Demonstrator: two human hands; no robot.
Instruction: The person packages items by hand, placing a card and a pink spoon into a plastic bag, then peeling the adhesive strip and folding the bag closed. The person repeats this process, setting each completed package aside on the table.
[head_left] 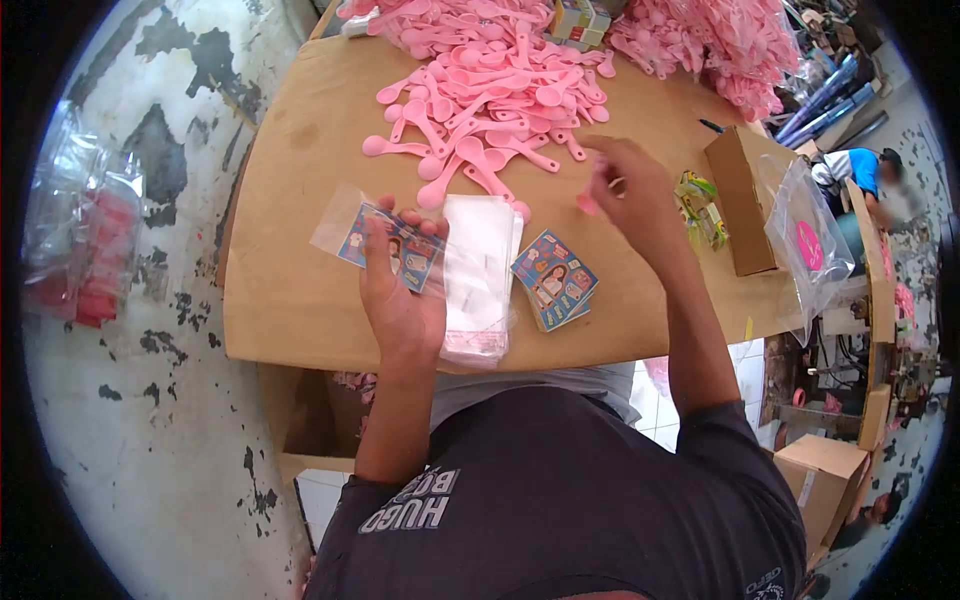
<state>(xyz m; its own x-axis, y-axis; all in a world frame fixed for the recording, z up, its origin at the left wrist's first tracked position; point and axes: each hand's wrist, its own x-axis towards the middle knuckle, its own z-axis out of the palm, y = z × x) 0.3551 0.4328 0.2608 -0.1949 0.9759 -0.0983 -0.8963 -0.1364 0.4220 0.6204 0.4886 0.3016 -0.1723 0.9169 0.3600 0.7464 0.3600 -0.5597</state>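
My left hand point(398, 285) is closed around a clear plastic bag point(332, 222) with a blue printed card point(408, 262) inside it. Over the table to the right, my right hand point(638, 195) pinches a pink measuring spoon point(587, 204), mostly hidden by the fingers. Between the hands lies a stack of clear plastic bags point(475, 275). Beside that stack sits a small pile of blue printed cards point(555, 280). Beyond both hands spreads a large heap of pink measuring spoons point(490, 100).
A bulging plastic bag of pink pieces point(715, 50) stands at the back right. Yellow-green packets point(702, 210), an open cardboard box point(742, 200) and a clear bag with a pink label point(810, 245) are on the right. Another person point(860, 175) sits farther right.
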